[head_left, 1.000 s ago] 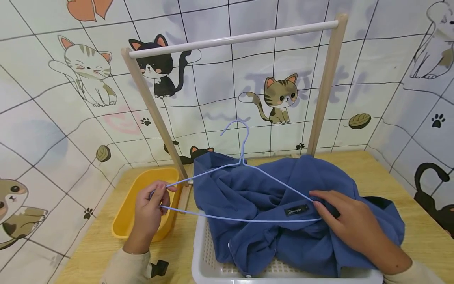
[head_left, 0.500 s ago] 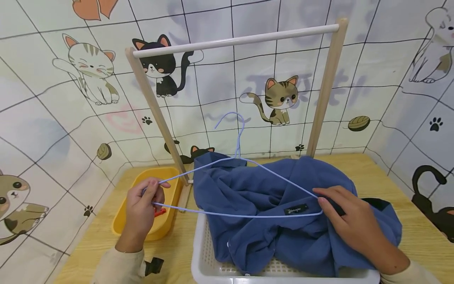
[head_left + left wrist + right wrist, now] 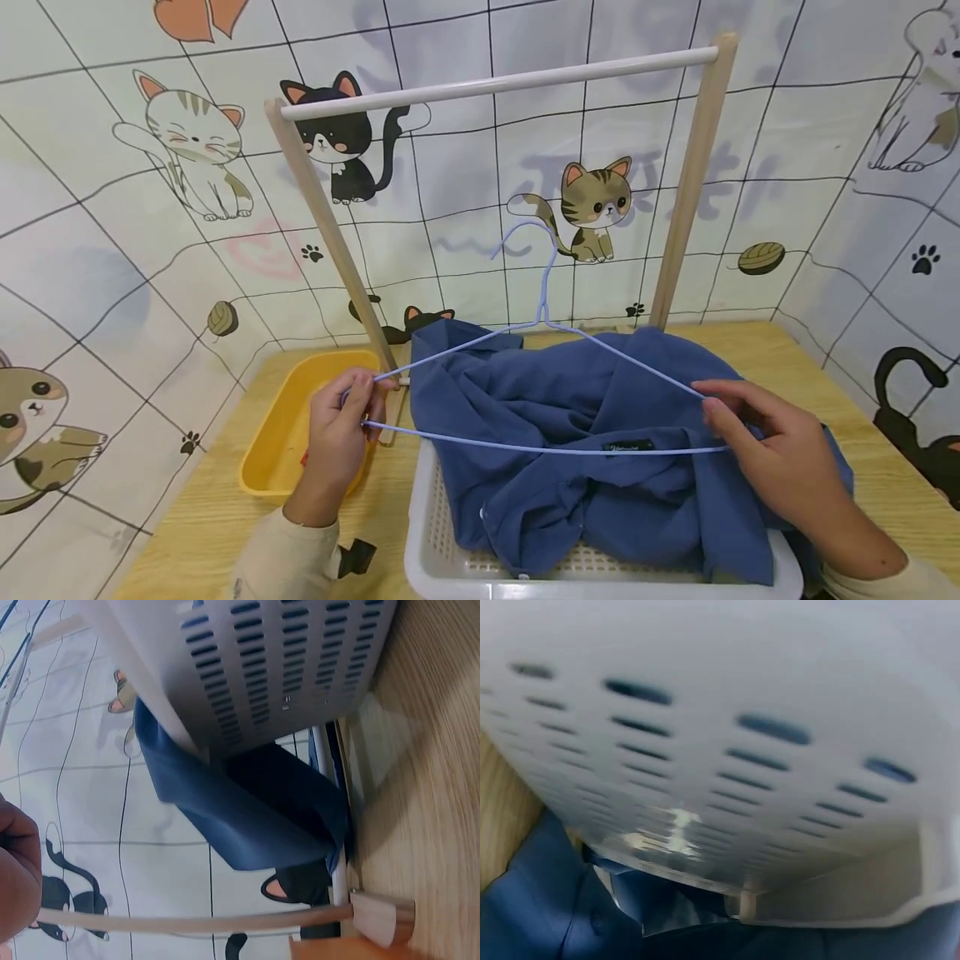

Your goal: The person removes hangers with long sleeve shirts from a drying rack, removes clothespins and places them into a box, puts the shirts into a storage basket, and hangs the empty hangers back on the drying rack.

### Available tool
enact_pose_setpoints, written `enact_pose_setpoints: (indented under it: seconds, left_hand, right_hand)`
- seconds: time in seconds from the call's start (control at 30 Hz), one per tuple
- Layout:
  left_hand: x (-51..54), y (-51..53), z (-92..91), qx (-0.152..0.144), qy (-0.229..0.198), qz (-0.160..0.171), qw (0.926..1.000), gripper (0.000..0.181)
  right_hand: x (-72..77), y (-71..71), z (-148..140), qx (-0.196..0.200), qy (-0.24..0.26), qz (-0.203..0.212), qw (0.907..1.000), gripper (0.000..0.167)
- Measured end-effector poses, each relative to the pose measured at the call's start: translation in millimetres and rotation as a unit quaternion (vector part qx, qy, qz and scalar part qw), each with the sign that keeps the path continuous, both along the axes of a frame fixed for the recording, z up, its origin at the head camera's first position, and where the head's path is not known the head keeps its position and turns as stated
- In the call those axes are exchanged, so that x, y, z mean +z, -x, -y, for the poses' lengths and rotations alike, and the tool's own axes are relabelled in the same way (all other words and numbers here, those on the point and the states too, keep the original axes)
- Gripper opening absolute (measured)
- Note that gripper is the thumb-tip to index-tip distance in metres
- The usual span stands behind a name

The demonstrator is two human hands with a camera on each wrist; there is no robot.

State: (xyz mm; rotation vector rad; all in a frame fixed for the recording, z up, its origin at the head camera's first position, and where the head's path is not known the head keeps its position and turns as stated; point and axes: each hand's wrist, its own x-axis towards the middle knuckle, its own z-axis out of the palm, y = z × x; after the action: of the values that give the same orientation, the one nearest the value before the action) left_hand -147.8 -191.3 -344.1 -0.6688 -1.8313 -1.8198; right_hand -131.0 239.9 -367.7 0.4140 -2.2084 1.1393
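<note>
Both hands hold a thin pale-blue wire hanger by its two ends, hook upward, over a heap of blue cloth. My left hand grips the left corner, fingers curled round the wire. At the right corner, my right hand pinches the wire between thumb and fingers. Below lies a blue garment with a dark label at its collar, heaped in a white perforated basket and hanging over its sides. In the left wrist view part of my left hand shows at the edge; the right wrist view shows no hand.
Behind the basket stands a wooden rack with a white rod and two posts. A yellow bin with something red inside sits at the left on the wooden table. A cat-patterned wall covering closes off the back and sides.
The hanger shifted slightly left, then back to the right, and its hook is higher than before. Both hands moved with it, keeping their hold. The basket stayed in place.
</note>
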Motion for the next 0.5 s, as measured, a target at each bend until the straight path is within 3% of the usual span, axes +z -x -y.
enact_pose_setpoints:
  seconds: [0.17,0.5]
  left_hand:
    - [2.0,2.2,-9.8,-0.013,0.01,0.01,0.9998,0.035]
    - [-3.4,5.9,-16.8,0.01,0.059,0.019,0.998,0.029]
  right_hand:
    - [0.4,-1.3,-3.8,-0.02,-0.005,0.03,0.9993,0.022]
    - [6.6,-3.8,-7.0,0.022,0.049,0.089,0.9946,0.007]
